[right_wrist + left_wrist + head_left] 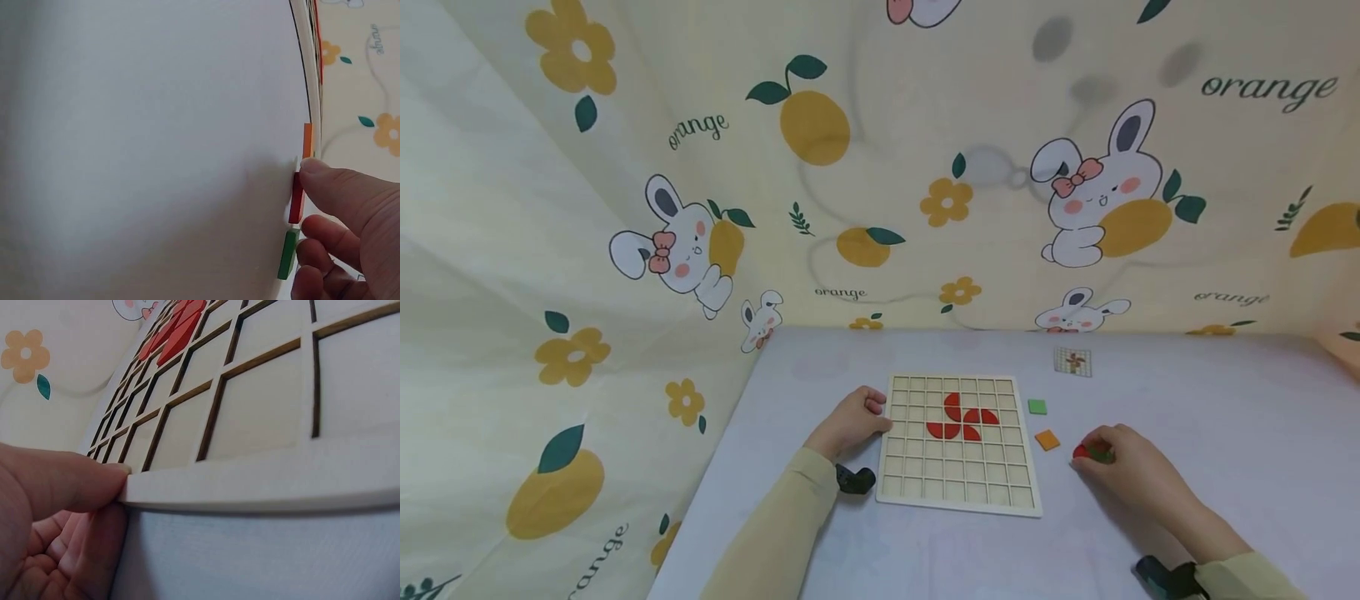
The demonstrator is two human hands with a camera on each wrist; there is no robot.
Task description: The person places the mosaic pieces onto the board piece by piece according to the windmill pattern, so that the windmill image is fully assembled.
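A pale square grid board (917,483) lies on the table, with red quarter-round pieces (943,430) set in a pinwheel shape in its cells. My left hand (852,421) holds the board's left edge, the thumb on the rim and the other fingers curled beside it, as the left wrist view shows. To the right of the board my right hand (1138,467) pinches a small red piece (295,199) between thumb and index finger, close to the tabletop. A green piece (288,254) lies by its curled fingers, partly hidden by the hand in the head view.
Between board and right hand lie an orange square (1047,440) and a light green square (1037,407). A small card (1072,362) with a pinwheel picture on a grid lies farther back. Patterned cloth (895,192) hangs behind the white table (955,558) and on its left.
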